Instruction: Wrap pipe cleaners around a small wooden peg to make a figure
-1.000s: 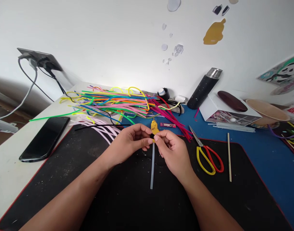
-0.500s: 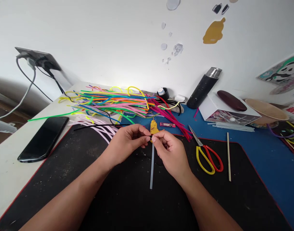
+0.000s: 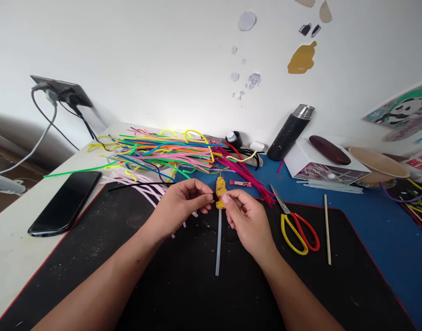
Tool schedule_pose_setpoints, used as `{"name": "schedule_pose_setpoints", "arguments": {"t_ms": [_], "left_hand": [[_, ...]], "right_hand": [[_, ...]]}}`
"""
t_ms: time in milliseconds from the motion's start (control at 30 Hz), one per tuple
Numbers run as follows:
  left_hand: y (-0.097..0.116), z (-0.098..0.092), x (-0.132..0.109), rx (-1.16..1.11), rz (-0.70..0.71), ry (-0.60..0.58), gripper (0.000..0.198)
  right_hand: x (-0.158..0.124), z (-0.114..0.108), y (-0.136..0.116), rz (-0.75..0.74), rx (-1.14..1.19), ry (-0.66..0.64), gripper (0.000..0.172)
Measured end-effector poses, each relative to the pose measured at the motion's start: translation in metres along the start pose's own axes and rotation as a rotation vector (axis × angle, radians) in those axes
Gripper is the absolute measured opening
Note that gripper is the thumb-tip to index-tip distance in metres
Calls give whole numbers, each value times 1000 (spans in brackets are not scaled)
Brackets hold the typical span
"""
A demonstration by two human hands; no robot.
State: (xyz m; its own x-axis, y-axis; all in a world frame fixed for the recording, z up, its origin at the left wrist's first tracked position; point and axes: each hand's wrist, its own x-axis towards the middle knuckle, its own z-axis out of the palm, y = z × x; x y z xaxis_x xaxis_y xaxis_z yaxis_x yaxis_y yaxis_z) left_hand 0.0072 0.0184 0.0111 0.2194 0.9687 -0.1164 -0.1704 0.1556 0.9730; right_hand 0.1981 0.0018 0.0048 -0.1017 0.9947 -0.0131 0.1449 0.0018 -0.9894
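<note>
My left hand (image 3: 185, 202) is closed in a pinch on a black pipe cleaner (image 3: 138, 185), whose long tail runs out to the left behind the hand. A short dark bit shows at its fingertips. Just to the right, my right hand (image 3: 247, 216) pinches thumb against fingers; whatever lies between them is too small to make out. Behind and between the two hands lies a yellow hot glue gun (image 3: 221, 186), partly covered by the fingers. A translucent glue stick (image 3: 218, 243) sticks out of it toward me over the black mat (image 3: 183, 285).
A heap of coloured pipe cleaners (image 3: 169, 151) lies at the back, with magenta ones (image 3: 245, 177) beside it. Scissors (image 3: 295, 225) and a thin stick (image 3: 327, 230) are on the right. A phone (image 3: 64, 204) lies left. A black flask (image 3: 290, 133) and white box (image 3: 330, 163) stand behind.
My hands have drawn slightly apart, so more of the glue gun shows between them. The view has tilted up a little.
</note>
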Motion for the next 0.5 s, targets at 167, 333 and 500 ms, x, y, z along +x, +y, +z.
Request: {"name": "schedule_pose_setpoints", "arguments": {"t_ms": [167, 333, 500], "left_hand": [[-2, 1, 0, 20, -16, -1, 34], [-4, 5, 0, 38, -20, -11, 36], [-5, 6, 0, 45, -29, -32, 38]], "right_hand": [[-1, 3, 5, 7, -39, -3, 32], [-2, 3, 3, -19, -118, -2, 27], [-3, 3, 5, -27, -131, -1, 22]]}}
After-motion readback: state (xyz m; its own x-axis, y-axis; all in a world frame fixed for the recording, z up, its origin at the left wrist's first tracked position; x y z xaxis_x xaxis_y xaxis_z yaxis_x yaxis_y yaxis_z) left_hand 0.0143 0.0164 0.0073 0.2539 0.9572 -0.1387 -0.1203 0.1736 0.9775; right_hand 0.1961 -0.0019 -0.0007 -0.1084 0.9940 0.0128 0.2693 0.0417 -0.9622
